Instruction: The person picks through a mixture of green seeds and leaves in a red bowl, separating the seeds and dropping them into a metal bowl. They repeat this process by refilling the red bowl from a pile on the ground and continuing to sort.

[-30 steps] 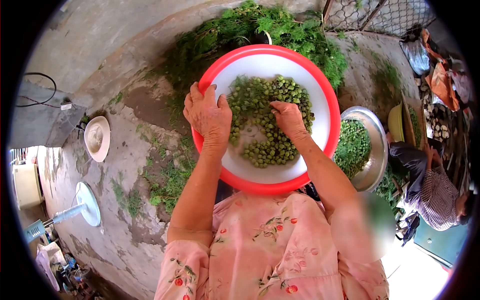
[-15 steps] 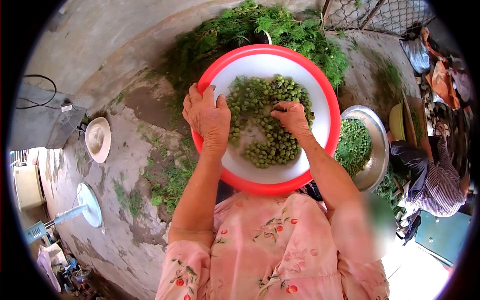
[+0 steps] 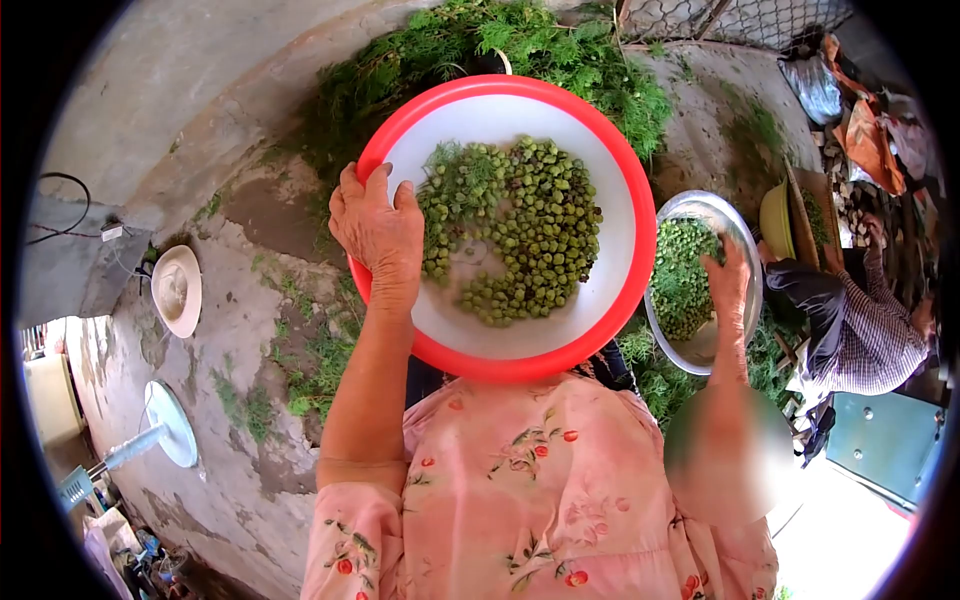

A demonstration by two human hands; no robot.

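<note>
A white basin with a red rim [image 3: 645, 240] sits in front of me, tilted toward me. Inside it lie small round green cones [image 3: 545, 230], with feathery green sprigs [image 3: 462, 175] among them at the upper left. My left hand [image 3: 380, 225] is closed over the basin's left rim, thumb on the inner side and fingers toward the outside. To the right stands a metal bowl [image 3: 752, 300] holding more green cones and bits of leaf [image 3: 683, 275]. Over its right part is my right hand [image 3: 730, 275], fingers apart and pointing left, with nothing visible in them.
Leafy green branches [image 3: 600, 85] are heaped beyond the basin. At left are a pale hat [image 3: 176, 290] and a light blue fan [image 3: 172, 425] on the concrete floor. Another person in a checked sleeve [image 3: 880, 345] sits at right near a yellow bowl [image 3: 776, 222].
My right hand has left the cones in the basin and moved right to the metal bowl. My left hand stays on the rim. The whole view has shifted slightly.
</note>
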